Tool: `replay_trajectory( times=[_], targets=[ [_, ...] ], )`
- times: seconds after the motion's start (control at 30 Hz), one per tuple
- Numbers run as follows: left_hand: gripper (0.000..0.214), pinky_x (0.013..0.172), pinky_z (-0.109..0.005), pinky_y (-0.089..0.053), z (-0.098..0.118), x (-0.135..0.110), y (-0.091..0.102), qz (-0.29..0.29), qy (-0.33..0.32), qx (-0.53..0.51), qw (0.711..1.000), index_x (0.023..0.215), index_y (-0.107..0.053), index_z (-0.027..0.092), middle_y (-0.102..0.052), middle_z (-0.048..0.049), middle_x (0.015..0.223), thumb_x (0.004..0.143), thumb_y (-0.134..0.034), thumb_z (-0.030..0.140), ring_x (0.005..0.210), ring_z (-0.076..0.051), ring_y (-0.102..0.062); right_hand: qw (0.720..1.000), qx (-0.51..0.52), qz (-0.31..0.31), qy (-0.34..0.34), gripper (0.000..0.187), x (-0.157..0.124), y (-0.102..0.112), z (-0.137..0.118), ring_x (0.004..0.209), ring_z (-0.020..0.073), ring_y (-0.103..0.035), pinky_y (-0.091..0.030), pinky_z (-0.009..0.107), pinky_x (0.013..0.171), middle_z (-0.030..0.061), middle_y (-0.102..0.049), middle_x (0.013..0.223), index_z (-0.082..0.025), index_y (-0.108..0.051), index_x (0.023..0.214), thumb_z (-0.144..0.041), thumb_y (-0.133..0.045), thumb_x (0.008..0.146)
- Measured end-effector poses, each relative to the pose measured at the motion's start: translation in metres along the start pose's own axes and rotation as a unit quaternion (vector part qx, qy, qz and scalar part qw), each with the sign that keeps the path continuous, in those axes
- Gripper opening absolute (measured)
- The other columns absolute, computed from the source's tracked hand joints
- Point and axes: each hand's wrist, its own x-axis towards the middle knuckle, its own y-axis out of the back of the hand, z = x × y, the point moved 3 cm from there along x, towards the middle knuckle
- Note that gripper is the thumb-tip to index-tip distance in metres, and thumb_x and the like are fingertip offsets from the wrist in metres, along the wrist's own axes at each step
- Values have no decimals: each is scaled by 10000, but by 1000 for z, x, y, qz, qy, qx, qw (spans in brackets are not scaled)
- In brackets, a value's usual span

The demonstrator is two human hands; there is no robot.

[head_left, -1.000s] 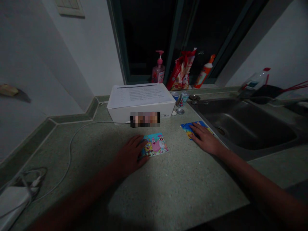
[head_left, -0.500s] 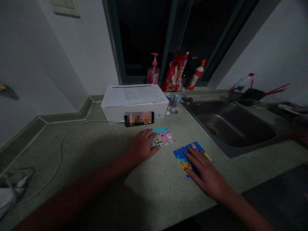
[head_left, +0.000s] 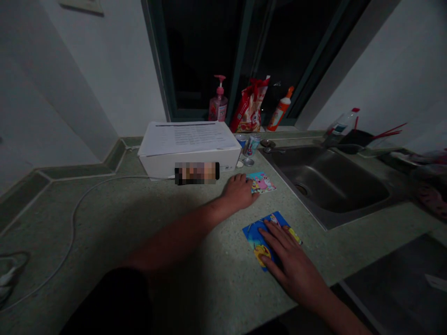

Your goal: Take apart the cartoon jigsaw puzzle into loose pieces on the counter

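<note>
The left hand (head_left: 239, 192) lies palm down on the desk (head_left: 216, 288), near the middle of the frame, its fingers loosely curled. Its fingertips touch the left edge of a small SpongeBob picture card (head_left: 261, 183), but they have no grip on it. The right hand (head_left: 293, 265), toward the lower right, lies flat with its fingers slightly spread on a larger blue picture card (head_left: 257, 239), covering much of it without grasping it. Both cards lie flat on the speckled green desk, the blue one nearer the viewer and below the small one.

Just upper left of the cards sits a white box (head_left: 188, 165) with printed papers (head_left: 188, 138) on top, and a phone (head_left: 195, 173) with a blurred screen leans against its front. A white cable (head_left: 72, 228) curves across the left of the desk. To the right is a steel sink (head_left: 328, 186). Along the dark window (head_left: 199, 56) at the top stand a pink pump bottle (head_left: 218, 106), a red snack bag (head_left: 248, 109), an orange-capped bottle (head_left: 279, 109) and a small can (head_left: 252, 144).
</note>
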Motion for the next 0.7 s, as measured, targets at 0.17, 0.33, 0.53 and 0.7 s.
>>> replay_trajectory(
  times=[0.17, 0.33, 0.53, 0.7],
  targets=[
    [521, 1109, -475, -418, 7, 26, -8, -2, 12, -7, 1000, 1315, -660, 124, -635, -194, 1363, 1025, -542, 540, 1295, -349, -548, 1000, -2, 1, 5, 613, -1, 4, -3, 1558, 345, -401, -369, 667, 1254, 88, -435, 1691, -308, -469, 1613, -422, -607, 1026],
    [538, 1107, -479, -417, 14, 43, -14, -7, 11, -13, 1000, 1328, -655, 124, -624, -199, 1379, 1023, -540, 553, 1308, -351, -539, 1000, -5, 3, 7, 613, 0, 6, -4, 1546, 358, -417, -382, 657, 1251, 83, -435, 1689, -300, -490, 1604, -423, -617, 1017],
    [539, 1090, -488, -434, 18, 56, -20, 0, 8, -14, 1000, 1321, -657, 108, -636, -211, 1369, 1021, -538, 540, 1296, -358, -559, 1000, -18, 0, 5, 619, -1, 4, -4, 1541, 370, -422, -407, 672, 1232, 78, -415, 1697, -306, -471, 1611, -425, -611, 1020],
    [537, 1127, -491, -415, 17, 58, -21, 3, -2, -15, 1000, 1339, -651, 125, -626, -204, 1418, 1015, -553, 542, 1354, -348, -535, 1000, -16, 13, 4, 711, -2, 2, -3, 1532, 381, -428, -426, 688, 1220, 55, -413, 1699, -390, -347, 1667, -422, -616, 1010]
  ],
)
